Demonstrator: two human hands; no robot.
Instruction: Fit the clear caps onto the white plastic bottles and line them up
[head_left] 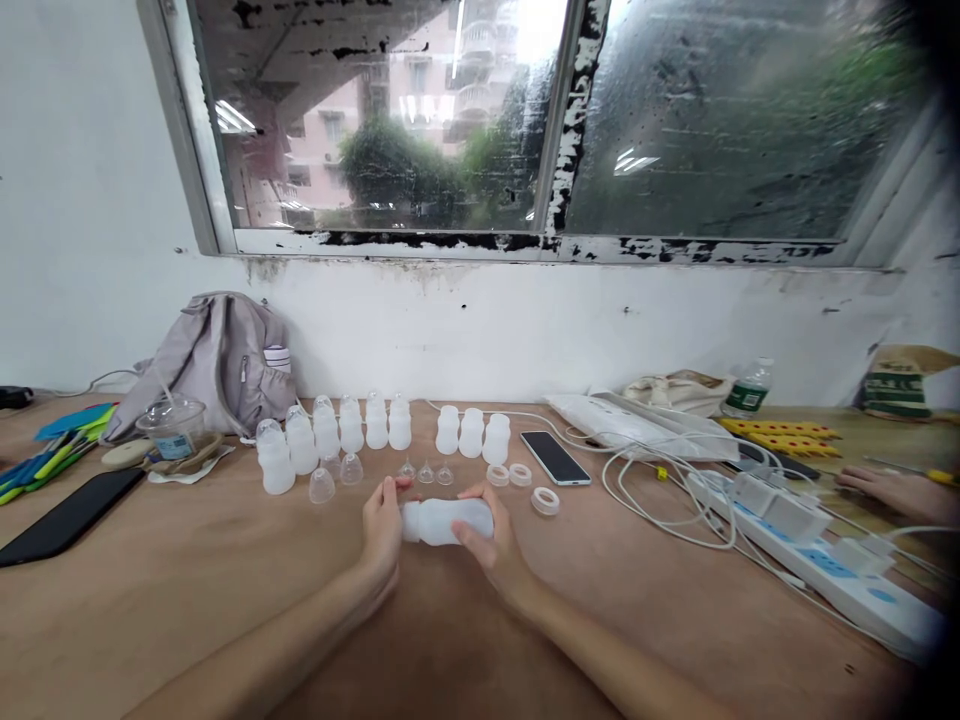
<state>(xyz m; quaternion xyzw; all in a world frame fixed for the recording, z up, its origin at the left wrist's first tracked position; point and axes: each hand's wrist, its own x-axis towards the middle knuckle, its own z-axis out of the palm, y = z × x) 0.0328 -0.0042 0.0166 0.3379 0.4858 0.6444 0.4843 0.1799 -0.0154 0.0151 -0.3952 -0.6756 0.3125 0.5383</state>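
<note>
The left hand (382, 530) is closed around the neck end of a white plastic bottle (442, 521) that lies sideways just above the counter (225, 580), near its front middle; the right hand (491, 540) wraps the body end, fingers curled over the top. Both hands are gripping — neither is spread open.

Risk noted: the bottle is smooth and held between two hands in mid-air (or barely resting — cannot tell), so a twist with uneven pressure could let it slip and roll into the small clear caps (426, 472) and white rings (545, 500) set just behind. Those loose parts would scatter easily. A wide elbow movement could also knock the upright row of bottles (337, 430) further back.

Surroundings: a phone (555, 457) lies right of the rings, a power strip (825, 570) with tangled white cables beyond it — a snag hazard. Another person's hand (892, 490) rests at the far right edge. A grey backpack (214, 360) sits against the wall at left.
</note>
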